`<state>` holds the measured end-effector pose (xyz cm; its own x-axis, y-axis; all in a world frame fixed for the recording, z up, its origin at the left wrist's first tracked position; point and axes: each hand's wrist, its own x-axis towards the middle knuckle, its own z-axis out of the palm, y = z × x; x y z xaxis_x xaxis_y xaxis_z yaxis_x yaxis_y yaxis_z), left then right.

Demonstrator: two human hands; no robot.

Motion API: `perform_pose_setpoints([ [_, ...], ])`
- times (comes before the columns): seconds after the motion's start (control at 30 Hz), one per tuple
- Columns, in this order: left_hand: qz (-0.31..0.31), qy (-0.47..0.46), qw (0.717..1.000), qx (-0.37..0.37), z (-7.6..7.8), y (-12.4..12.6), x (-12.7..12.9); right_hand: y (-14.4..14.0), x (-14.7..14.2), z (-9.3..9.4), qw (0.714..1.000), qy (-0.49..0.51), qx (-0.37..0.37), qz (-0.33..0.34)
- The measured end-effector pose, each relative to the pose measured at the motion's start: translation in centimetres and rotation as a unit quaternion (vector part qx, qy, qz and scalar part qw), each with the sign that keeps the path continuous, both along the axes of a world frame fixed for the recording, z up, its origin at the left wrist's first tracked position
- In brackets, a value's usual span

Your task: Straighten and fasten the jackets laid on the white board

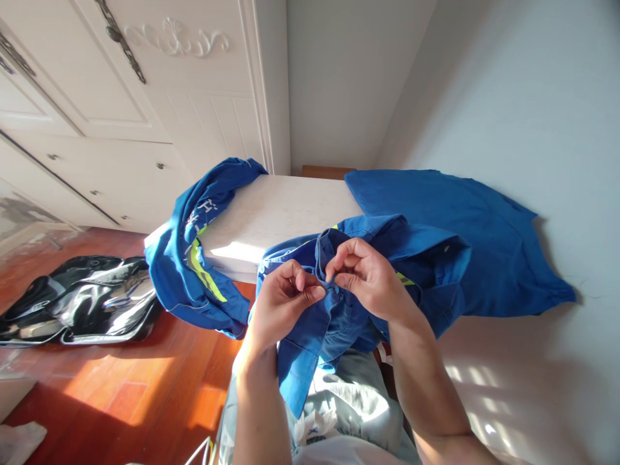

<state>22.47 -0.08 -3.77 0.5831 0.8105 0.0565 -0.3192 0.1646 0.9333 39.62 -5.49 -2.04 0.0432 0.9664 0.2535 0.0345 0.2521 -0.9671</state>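
Blue garment point(341, 329) with yellow-green strips is bunched at the near side of the white tabletop point(290, 213), gathered in both hands, one flap hanging down toward the wearer. Pale wall point(547, 116) rises to the right of the tabletop, and a white wardrobe point(208, 123) with carved trim and dark metal handles stands beyond its left part. Reddish wooden floor point(159, 374), patched with sunlight, spreads below and left of it. A broad blue cloth point(498, 252) lies over the tabletop's right end, reaching toward the wall; whether it joins the garment cannot be told. Left of the tabletop, an open black suitcase point(87, 300) sits on the floor. A blue piece with white lettering point(167, 265) drapes over the tabletop's left end. Nearer than the tabletop, under the flap, is pale grey-green fabric point(356, 387). Just before the tabletop's near edge, the left hand point(281, 300) and right hand point(365, 278) almost meet, each with thumb and forefinger pinched on the garment's edge.
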Motion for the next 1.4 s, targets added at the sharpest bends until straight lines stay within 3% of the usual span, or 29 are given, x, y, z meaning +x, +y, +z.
perform_pose_setpoints([
  [0.33,0.025,-0.002,1.0,-0.003,0.2,0.0,0.1,-0.7,1.5,0.9,0.996,-0.033,-0.076,0.021],
  [0.63,0.048,0.004,0.999,0.024,0.4,-0.6,0.4,-1.6,1.0,0.7,0.994,-0.11,-0.012,-0.006],
  [0.9,0.072,0.026,0.995,0.07,0.5,-0.8,0.3,-0.6,0.5,-0.3,0.998,0.023,-0.064,-0.003],
  [0.97,0.079,0.037,0.993,0.084,0.6,-0.8,0.0,-0.5,0.7,-0.5,0.996,0.052,-0.066,-0.032],
  [1.13,0.124,0.004,0.986,0.112,0.8,-0.6,-1.6,-1.0,2.0,-0.1,0.967,0.168,-0.024,-0.19],
  [1.4,0.313,-0.089,0.937,0.13,0.0,0.6,-3.8,-4.1,3.8,2.3,0.945,0.174,0.06,-0.27],
])
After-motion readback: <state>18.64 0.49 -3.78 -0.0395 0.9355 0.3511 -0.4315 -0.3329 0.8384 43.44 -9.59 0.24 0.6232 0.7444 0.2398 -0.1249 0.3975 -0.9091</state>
